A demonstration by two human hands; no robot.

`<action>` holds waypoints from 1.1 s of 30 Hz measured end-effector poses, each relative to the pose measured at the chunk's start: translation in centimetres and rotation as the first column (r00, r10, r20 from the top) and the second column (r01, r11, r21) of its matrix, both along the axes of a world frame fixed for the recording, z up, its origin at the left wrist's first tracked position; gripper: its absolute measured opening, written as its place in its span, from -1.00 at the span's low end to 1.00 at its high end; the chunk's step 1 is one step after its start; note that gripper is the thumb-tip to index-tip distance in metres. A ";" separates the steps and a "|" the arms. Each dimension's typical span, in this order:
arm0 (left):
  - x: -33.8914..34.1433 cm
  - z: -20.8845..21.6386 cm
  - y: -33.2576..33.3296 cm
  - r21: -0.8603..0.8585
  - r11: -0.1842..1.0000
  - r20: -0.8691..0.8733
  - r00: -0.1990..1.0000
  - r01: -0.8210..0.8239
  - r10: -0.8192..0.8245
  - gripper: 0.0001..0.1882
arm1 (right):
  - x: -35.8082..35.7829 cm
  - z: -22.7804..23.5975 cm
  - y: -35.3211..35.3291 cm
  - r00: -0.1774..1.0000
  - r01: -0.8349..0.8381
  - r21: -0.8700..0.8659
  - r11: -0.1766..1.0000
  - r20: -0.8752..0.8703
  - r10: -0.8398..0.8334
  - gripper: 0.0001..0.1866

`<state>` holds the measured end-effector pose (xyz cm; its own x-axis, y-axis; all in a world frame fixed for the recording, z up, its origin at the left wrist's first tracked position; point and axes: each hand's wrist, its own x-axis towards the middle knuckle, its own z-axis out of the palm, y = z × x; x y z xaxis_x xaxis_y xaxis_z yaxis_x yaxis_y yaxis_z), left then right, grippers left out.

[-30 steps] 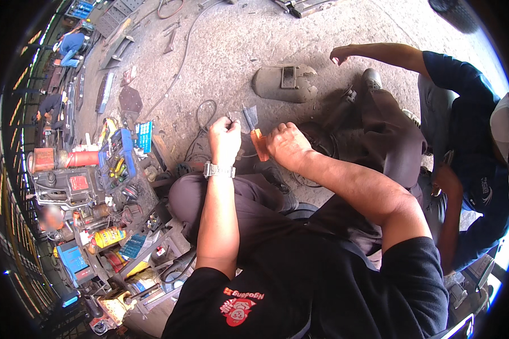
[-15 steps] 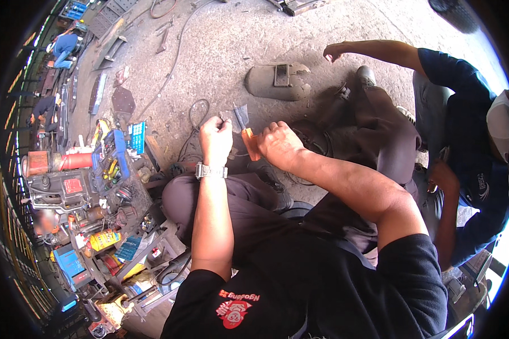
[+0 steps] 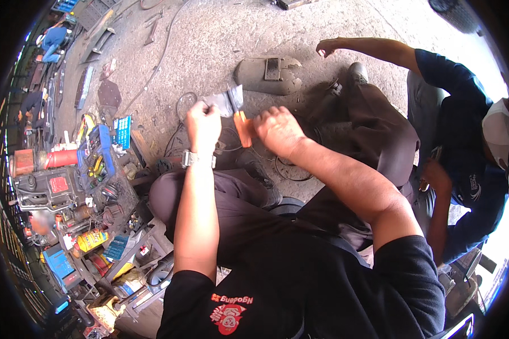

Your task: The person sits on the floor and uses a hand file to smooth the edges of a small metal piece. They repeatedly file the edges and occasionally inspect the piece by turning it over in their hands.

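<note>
My left hand (image 3: 203, 125) is closed around a small grey metal piece (image 3: 226, 101) held up in front of me. A watch sits on that wrist. My right hand (image 3: 277, 130) is closed on an orange-handled tool (image 3: 243, 127) whose tip meets the grey piece. Both hands are close together above my knees, over the concrete floor (image 3: 209, 39). What part of the tool touches the metal is hidden by my fingers.
A grey welding mask (image 3: 268, 74) lies on the floor just beyond my hands. A second person in a dark blue shirt (image 3: 458, 135) sits at right, arm stretched out. Crates of tools, cans and machines (image 3: 79, 186) crowd the left. Cables (image 3: 181, 107) run across the floor.
Both hands have stayed together on the grey piece and orange tool, shifting slightly. The other person's outstretched arm has stayed extended.
</note>
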<state>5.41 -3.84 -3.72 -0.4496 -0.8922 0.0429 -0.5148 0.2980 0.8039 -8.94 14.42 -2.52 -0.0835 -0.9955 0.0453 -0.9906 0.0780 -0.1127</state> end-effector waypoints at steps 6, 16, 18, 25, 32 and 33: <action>-2.2 10.4 -1.5 0.078 0.997 -0.221 0.975 0.018 0.000 -0.79 | -6.1 -7.7 -3.0 0.944 0.233 0.204 0.951 0.189 -0.272 -0.66; -1.2 9.4 -4.1 0.315 0.949 -0.381 0.913 -0.019 0.145 -0.82 | -4.5 -21.7 -4.1 0.961 0.069 0.312 0.948 0.233 -0.147 -0.71; -2.2 10.1 -3.6 0.322 0.947 -0.423 0.893 -0.010 0.153 -0.87 | -4.2 -22.7 -4.9 0.945 0.111 0.347 0.931 0.254 -0.207 -0.71; -3.2 9.8 -3.6 0.399 0.917 -0.465 0.857 -0.023 0.224 -0.90 | -4.0 -26.7 -6.1 0.879 0.293 0.436 0.851 0.228 -0.419 -0.70; -3.5 9.2 -3.8 0.403 0.915 -0.383 0.907 -0.005 0.173 -0.89 | -4.4 -25.0 -6.9 0.875 0.334 0.401 0.853 0.205 -0.439 -0.66; -3.6 9.0 -3.8 0.395 0.919 -0.353 0.922 -0.007 0.159 -0.89 | -4.2 -24.1 -7.0 0.847 0.374 0.351 0.858 0.248 -0.471 -0.66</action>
<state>1.83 -7.63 5.28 -0.3918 -0.9066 -0.1570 -0.1658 -0.0983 0.9812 -13.14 7.41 -26.64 -0.4604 -0.8245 -0.3290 -0.7670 0.5561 -0.3202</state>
